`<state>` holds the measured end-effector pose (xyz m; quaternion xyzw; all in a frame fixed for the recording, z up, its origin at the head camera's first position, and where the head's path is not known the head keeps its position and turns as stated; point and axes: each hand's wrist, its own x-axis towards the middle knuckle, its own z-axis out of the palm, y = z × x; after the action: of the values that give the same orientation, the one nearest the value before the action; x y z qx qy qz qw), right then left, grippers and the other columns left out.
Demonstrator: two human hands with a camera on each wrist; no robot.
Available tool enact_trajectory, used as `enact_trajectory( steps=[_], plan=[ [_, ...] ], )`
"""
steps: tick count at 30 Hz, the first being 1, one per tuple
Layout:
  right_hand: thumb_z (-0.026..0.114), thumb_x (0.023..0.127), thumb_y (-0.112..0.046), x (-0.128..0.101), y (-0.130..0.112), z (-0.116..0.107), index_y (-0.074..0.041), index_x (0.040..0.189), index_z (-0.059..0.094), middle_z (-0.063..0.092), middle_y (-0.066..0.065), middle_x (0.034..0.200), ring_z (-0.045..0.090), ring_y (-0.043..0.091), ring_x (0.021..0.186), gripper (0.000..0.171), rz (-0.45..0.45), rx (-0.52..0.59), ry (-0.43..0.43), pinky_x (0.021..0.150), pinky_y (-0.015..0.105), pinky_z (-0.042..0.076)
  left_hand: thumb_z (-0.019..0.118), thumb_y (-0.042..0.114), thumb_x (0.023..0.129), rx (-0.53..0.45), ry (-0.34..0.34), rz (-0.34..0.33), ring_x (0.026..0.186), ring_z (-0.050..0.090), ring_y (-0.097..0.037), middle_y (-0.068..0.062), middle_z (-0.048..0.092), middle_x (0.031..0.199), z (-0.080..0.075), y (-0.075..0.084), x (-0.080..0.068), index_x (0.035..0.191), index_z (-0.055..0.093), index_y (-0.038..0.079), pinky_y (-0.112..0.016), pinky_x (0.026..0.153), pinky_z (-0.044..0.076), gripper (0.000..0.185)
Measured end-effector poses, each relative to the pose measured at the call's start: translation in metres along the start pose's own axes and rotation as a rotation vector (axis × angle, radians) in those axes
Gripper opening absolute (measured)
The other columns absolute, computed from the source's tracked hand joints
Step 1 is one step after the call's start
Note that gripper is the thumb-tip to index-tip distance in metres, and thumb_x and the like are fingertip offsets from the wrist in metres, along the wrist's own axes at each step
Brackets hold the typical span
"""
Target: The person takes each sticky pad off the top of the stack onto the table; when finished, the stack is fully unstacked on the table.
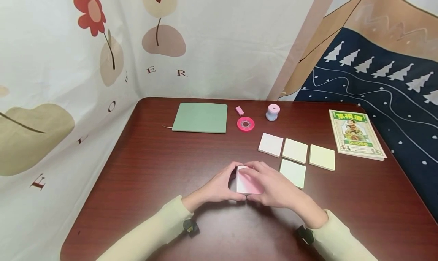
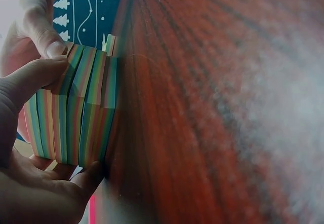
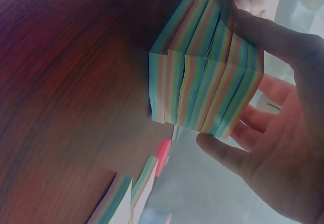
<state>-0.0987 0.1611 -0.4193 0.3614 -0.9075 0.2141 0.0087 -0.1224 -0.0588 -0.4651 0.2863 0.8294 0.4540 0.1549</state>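
A stack of square sticky note pads (image 1: 245, 184) stands on the table in front of me, its top sheet pale pink. My left hand (image 1: 219, 185) grips the stack from the left, thumb at the near side and fingers at the far side. From the right, my right hand (image 1: 275, 185) holds it too, with fingers reaching partly over the top. Striped, many-coloured edges of the pads (image 2: 73, 125) show in the left wrist view, with slight gaps and offsets between layers. In the right wrist view the stacked pads (image 3: 202, 77) sit a little out of line.
Several separate note pads (image 1: 295, 151) lie to the right, one (image 1: 292, 173) close beside my right hand. Farther back are a green notebook (image 1: 200, 117), a pink eraser (image 1: 239, 111), a pink tape roll (image 1: 245, 124) and a small pink-and-lilac container (image 1: 272, 112). Booklets (image 1: 356, 133) lie far right.
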Motion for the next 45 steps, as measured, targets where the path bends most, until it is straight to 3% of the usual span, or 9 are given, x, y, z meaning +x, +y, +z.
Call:
enact_trajectory(
  steps=[5, 11, 15, 23, 27, 33, 40, 45],
  plan=[
    [0.085, 0.074, -0.038, -0.003, 0.001, -0.002, -0.016, 0.133, 0.059, 0.053, 0.002, 0.13, 0.052, 0.017, 0.113, 0.068, 0.022, -0.004, 0.006, 0.087, 0.036, 0.051, 0.089, 0.027, 0.069, -0.009, -0.001, 0.002, 0.113, 0.051, -0.012, 0.002, 0.053, 0.129, 0.0, -0.001, 0.0, 0.136, 0.041, 0.018, -0.034, 0.096, 0.044, 0.083],
    [0.087, 0.072, -0.037, -0.023, 0.01, -0.018, -0.02, 0.133, 0.06, 0.052, -0.001, 0.132, 0.052, 0.016, 0.113, 0.069, 0.137, 0.041, 0.04, 0.085, 0.038, 0.051, 0.089, 0.028, 0.069, -0.009, -0.007, -0.007, 0.111, 0.051, -0.012, 0.002, 0.053, 0.124, 0.0, -0.001, 0.0, 0.138, 0.04, 0.017, -0.035, 0.097, 0.043, 0.085],
    [0.089, 0.07, -0.031, -0.049, 0.027, -0.033, -0.019, 0.135, 0.058, 0.052, 0.001, 0.132, 0.053, 0.019, 0.108, 0.072, 0.233, 0.044, 0.083, 0.079, 0.04, 0.05, 0.089, 0.026, 0.068, -0.023, -0.006, -0.006, 0.113, 0.05, -0.012, 0.003, 0.053, 0.123, 0.001, -0.001, 0.0, 0.136, 0.04, 0.018, -0.036, 0.1, 0.041, 0.084],
    [0.091, 0.066, -0.019, -0.111, 0.074, -0.048, -0.01, 0.133, 0.059, 0.054, 0.013, 0.128, 0.051, 0.031, 0.111, 0.074, 0.392, -0.011, 0.12, 0.087, 0.053, 0.044, 0.088, 0.026, 0.07, -0.03, -0.014, -0.02, 0.113, 0.05, -0.012, 0.004, 0.053, 0.122, 0.001, 0.0, 0.0, 0.137, 0.04, 0.019, -0.036, 0.099, 0.041, 0.083],
    [0.092, 0.064, -0.017, -0.131, 0.091, -0.047, -0.007, 0.13, 0.06, 0.057, 0.015, 0.123, 0.051, 0.033, 0.111, 0.074, 0.419, -0.016, 0.111, 0.087, 0.054, 0.042, 0.088, 0.026, 0.07, -0.018, -0.013, -0.019, 0.111, 0.05, -0.011, 0.005, 0.054, 0.121, 0.001, 0.0, 0.0, 0.137, 0.04, 0.019, -0.036, 0.097, 0.042, 0.083],
    [0.092, 0.063, -0.015, -0.138, 0.102, -0.042, -0.003, 0.126, 0.062, 0.058, 0.016, 0.12, 0.052, 0.036, 0.111, 0.071, 0.386, -0.007, 0.104, 0.088, 0.054, 0.04, 0.089, 0.024, 0.069, -0.03, -0.011, -0.021, 0.109, 0.05, -0.013, 0.005, 0.054, 0.121, 0.0, 0.0, 0.0, 0.137, 0.04, 0.02, -0.035, 0.096, 0.042, 0.083],
    [0.09, 0.064, -0.014, -0.135, 0.106, -0.041, -0.002, 0.128, 0.06, 0.054, 0.023, 0.125, 0.047, 0.043, 0.115, 0.071, 0.424, 0.022, 0.044, 0.091, 0.062, 0.039, 0.088, 0.025, 0.07, -0.031, -0.015, -0.009, 0.11, 0.05, -0.012, 0.005, 0.054, 0.121, 0.0, 0.0, 0.001, 0.137, 0.04, 0.019, -0.035, 0.097, 0.042, 0.083],
    [0.09, 0.064, -0.012, -0.136, 0.106, -0.04, -0.001, 0.127, 0.061, 0.055, 0.024, 0.125, 0.047, 0.044, 0.115, 0.071, 0.41, 0.017, 0.056, 0.091, 0.062, 0.039, 0.088, 0.025, 0.07, -0.036, -0.015, -0.007, 0.11, 0.05, -0.012, 0.004, 0.054, 0.121, 0.001, 0.0, 0.001, 0.137, 0.04, 0.019, -0.036, 0.097, 0.042, 0.083]
  ],
)
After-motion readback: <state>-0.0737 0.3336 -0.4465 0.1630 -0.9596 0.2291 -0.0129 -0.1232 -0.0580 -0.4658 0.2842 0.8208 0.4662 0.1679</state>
